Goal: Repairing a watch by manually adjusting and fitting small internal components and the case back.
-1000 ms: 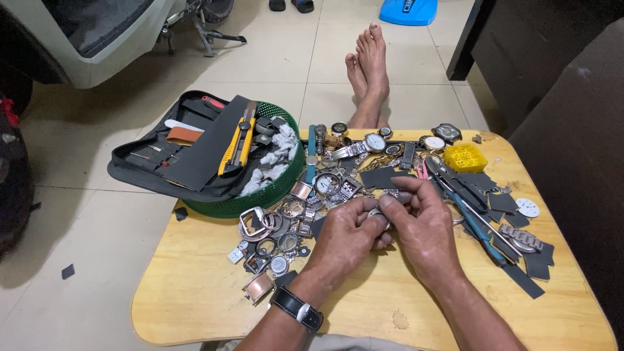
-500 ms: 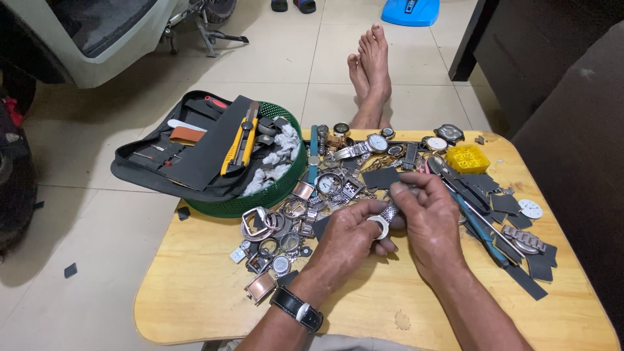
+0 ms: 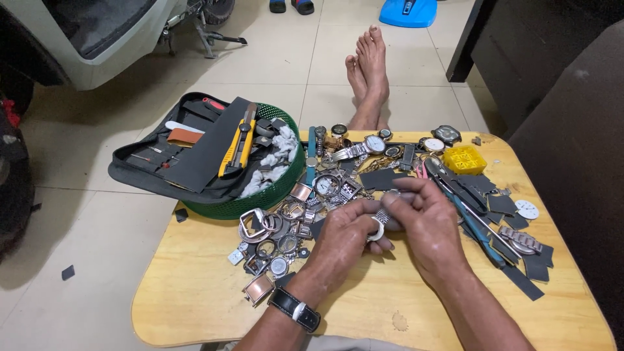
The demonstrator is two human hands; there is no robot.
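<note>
a small metal watch part (image 3: 380,218) is pinched between the fingers of the left hand (image 3: 344,237) and right hand (image 3: 426,224), just above the tabletop (image 3: 195,299) centre. it is best kept low and gripped firmly, clear of the watch-case pile (image 3: 279,227) at nine o'clock.

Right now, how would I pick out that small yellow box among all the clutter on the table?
Start at the low wooden table and go to its far right corner, beyond the person's right hand. There, beside a round-faced watch, sits the yellow box. It is a small square plastic crate with a grid of holes on top, the only bright yellow thing among grey and silver watch parts.
</note>
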